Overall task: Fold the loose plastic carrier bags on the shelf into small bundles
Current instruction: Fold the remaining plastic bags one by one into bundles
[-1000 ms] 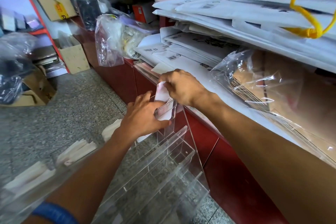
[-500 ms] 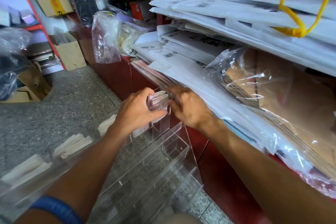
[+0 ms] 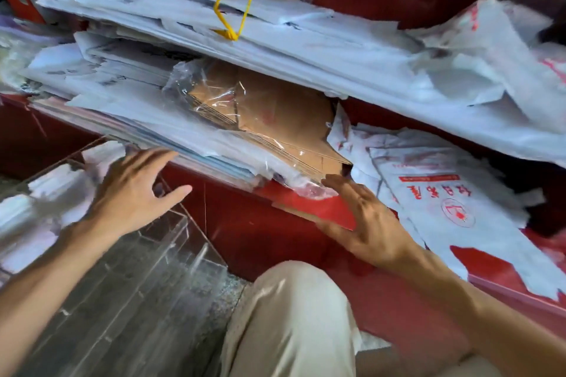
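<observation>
White plastic carrier bag (image 3: 453, 193), red print, lying flat and crumpled on the red shelf (image 3: 321, 208), just right of the right hand (image 3: 364, 223). Both hands' grip released; left hand (image 3: 134, 193) apparently empty. Advice: draw out one bag, smooth it flat before folding.

Single head-worn view; looks forward and down, close upon the red shelf (image 3: 232, 193) front; wide angle bends the edges; no second view shares the scene.
</observation>
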{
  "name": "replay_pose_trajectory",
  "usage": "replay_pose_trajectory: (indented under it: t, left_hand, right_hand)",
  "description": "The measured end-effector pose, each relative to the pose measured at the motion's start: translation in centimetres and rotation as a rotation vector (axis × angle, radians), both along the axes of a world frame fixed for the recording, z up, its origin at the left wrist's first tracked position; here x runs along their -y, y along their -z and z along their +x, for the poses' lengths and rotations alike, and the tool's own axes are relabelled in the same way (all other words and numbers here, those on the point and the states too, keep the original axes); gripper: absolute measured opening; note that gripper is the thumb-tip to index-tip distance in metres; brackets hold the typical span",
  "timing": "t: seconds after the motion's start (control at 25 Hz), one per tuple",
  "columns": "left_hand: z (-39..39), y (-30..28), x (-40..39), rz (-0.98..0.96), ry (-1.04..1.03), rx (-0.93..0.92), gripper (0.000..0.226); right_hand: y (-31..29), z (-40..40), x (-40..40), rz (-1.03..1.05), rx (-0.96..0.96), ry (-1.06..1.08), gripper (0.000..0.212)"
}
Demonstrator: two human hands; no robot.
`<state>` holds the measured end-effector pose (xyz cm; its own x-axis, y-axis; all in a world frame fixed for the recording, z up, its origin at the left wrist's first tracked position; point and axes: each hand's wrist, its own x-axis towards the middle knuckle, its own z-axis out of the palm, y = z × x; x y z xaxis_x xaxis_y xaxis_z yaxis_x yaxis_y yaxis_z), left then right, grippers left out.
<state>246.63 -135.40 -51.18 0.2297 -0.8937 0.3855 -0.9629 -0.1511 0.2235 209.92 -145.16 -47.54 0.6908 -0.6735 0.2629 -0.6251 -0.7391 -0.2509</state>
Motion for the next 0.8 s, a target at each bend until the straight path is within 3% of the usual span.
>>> replay_pose_trajectory:
  t: [0.16, 0.4, 0.56, 0.64, 0.72, 0.8]
  left_hand:
    - [-9.0, -0.3, 2.6, 0.056, 0.346, 0.065, 0.066]
    - [-20.7, -3.6, 10.3, 0.037, 0.607, 0.064, 0.052]
    - [-29.1, -4.3, 15.8, 0.147, 0.685, 0.074, 0.035]
    - [-33.0, -3.6, 18.1, 0.293, 0.665, 0.076, 0.039]
    - [-35.9, -2.1, 20.0, 0.433, 0.629, 0.106, 0.049]
    - [-37.4, -0.3, 21.1, 0.450, 0.587, 0.117, 0.052]
  right_hand:
    - [-0.4, -9.7, 2.3, -0.025, -0.107, 0.276, 0.063]
    - [0.3, -19.5, 6.6, 0.149, -0.254, 0.528, 0.050]
    - [2.0, -21.7, 8.1, 0.210, -0.279, 0.555, 0.052]
    - [2.3, -23.3, 9.4, 0.121, -0.285, 0.619, 0.054]
    - [2.5, -25.3, 10.7, 0.076, -0.354, 0.792, 0.064]
    - [2.9, -27.3, 11.6, 0.158, -0.329, 0.975, 0.071]
